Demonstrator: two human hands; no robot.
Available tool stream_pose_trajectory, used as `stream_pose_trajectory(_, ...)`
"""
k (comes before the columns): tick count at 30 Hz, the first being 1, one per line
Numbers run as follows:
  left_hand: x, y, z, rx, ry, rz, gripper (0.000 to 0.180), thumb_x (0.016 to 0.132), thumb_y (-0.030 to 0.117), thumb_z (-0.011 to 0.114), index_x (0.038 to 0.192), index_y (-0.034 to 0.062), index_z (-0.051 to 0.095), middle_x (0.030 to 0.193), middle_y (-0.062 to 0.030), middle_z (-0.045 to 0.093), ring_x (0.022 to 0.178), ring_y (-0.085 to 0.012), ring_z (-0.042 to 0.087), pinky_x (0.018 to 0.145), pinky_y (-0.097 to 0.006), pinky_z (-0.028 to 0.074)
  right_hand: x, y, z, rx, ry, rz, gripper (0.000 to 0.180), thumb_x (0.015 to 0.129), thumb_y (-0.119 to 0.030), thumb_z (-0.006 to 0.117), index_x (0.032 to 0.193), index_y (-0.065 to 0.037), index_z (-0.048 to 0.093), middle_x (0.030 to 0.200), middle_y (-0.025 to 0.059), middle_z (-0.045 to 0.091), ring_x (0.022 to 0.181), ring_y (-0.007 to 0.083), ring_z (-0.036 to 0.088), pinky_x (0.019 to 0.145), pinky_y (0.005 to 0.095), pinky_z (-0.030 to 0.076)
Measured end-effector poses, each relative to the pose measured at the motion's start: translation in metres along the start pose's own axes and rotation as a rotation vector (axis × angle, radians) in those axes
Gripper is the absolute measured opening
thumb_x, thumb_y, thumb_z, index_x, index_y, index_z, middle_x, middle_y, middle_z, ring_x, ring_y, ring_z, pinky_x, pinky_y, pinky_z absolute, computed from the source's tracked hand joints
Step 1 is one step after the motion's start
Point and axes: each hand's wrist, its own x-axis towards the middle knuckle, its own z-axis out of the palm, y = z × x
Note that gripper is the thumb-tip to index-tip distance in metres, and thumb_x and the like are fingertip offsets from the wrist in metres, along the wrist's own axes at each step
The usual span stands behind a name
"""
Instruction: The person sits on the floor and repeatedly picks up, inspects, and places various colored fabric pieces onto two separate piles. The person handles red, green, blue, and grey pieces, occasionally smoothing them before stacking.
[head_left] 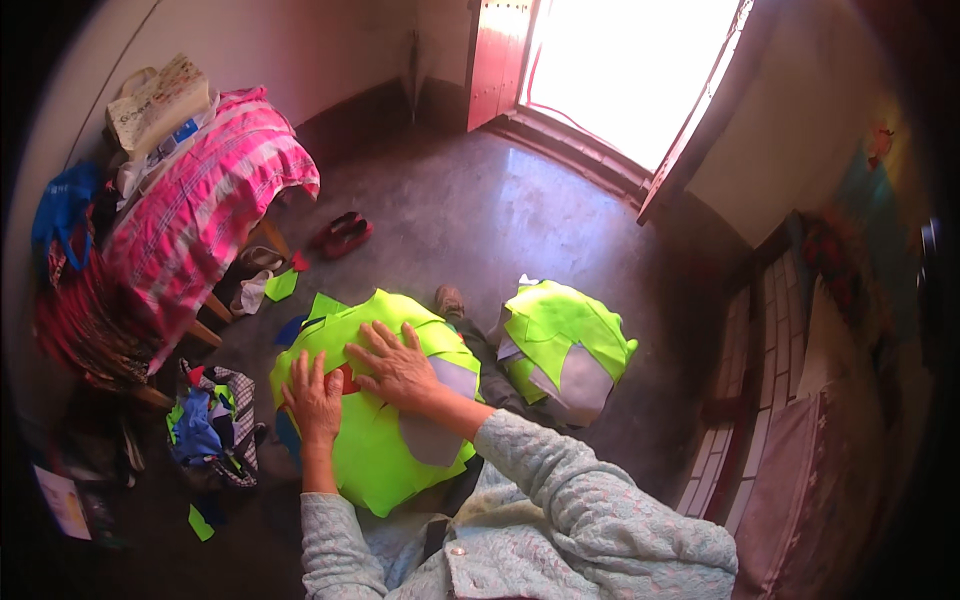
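Observation:
A large rounded piece made of overlapping neon yellow-green fabric pieces (375,460) lies across my lap. Grey patches (432,436) show on its right side, and a small orange-red patch (350,380) peeks out between my hands. My left hand (315,398) rests on its left part, palm down, fingers stretched out. Spread flat over the upper middle is my right hand (393,368), its fingers apart. Neither hand grips anything that I can see. The underside of the piece is hidden.
To the right sits a similar yellow-green and grey fabric bundle (565,320). A patterned bag of scraps (205,430) lies at the left, below furniture draped with a pink checked cloth (200,210). Dark red shoes (342,236) lie beyond. A bright doorway (625,80) opens at the back.

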Motion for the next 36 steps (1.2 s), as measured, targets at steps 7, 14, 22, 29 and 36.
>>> stream_pose_trajectory(7, -0.028, 0.005, -0.006, 0.248, 0.141, -0.001, 0.055, 0.095, 0.047, 0.046, 0.14, 0.0159, 0.045, 0.151, -0.0116, 0.033, 0.141, -0.034, 0.026, 0.11, -0.058, 0.021, -0.002, 0.004, 0.008, 0.033, 0.071, -0.015, 0.058, 0.09, -0.048, 0.052, 0.141, -0.022, 0.045, 0.152, 0.0121, 0.033, 0.143, 0.0281, 0.025, 0.114, 0.057, 0.013)
stream_pose_trajectory(14, -0.032, -0.003, 0.008, 0.32, 0.16, 0.044, 0.059, 0.096, 0.051, 0.043, 0.144, 0.0179, 0.039, 0.15, -0.0115, 0.034, 0.139, -0.0344, 0.029, 0.107, -0.054, 0.028, -0.004, 0.006, 0.011, 0.055, 0.142, -0.024, 0.056, 0.087, -0.046, 0.057, 0.138, -0.023, 0.049, 0.148, 0.0116, 0.038, 0.141, 0.0286, 0.028, 0.113, 0.0563, 0.015)
stream_pose_trajectory(22, -0.031, -0.004, 0.006, 0.298, 0.169, 0.057, 0.058, 0.096, 0.051, 0.043, 0.143, 0.0181, 0.04, 0.15, -0.0116, 0.035, 0.139, -0.0349, 0.029, 0.108, -0.053, 0.026, -0.02, 0.03, -0.001, 0.373, 0.178, -0.027, 0.046, 0.082, -0.021, 0.067, 0.127, -0.015, 0.059, 0.141, 0.0127, 0.046, 0.134, 0.0301, 0.039, 0.111, 0.0458, 0.03)
stream_pose_trajectory(29, -0.031, -0.005, 0.009, 0.319, 0.158, 0.04, 0.058, 0.097, 0.05, 0.041, 0.146, 0.0195, 0.037, 0.151, -0.0102, 0.033, 0.141, -0.0326, 0.027, 0.11, -0.051, 0.024, -0.109, 0.128, -0.018, 0.447, 0.51, 0.303, 0.037, 0.08, -0.007, 0.067, 0.118, -0.008, 0.062, 0.125, 0.016, 0.058, 0.113, 0.0333, 0.057, 0.094, 0.0403, 0.047)
stream_pose_trajectory(36, -0.03, -0.002, 0.005, 0.284, 0.146, 0.039, 0.057, 0.097, 0.05, 0.043, 0.145, 0.0192, 0.038, 0.151, -0.0108, 0.034, 0.141, -0.0331, 0.027, 0.111, -0.049, 0.024, -0.193, 0.228, 0.019, 0.061, 0.513, 0.727, 0.044, 0.079, -0.015, 0.07, 0.121, -0.009, 0.06, 0.13, 0.0158, 0.056, 0.118, 0.0331, 0.054, 0.098, 0.0417, 0.043)
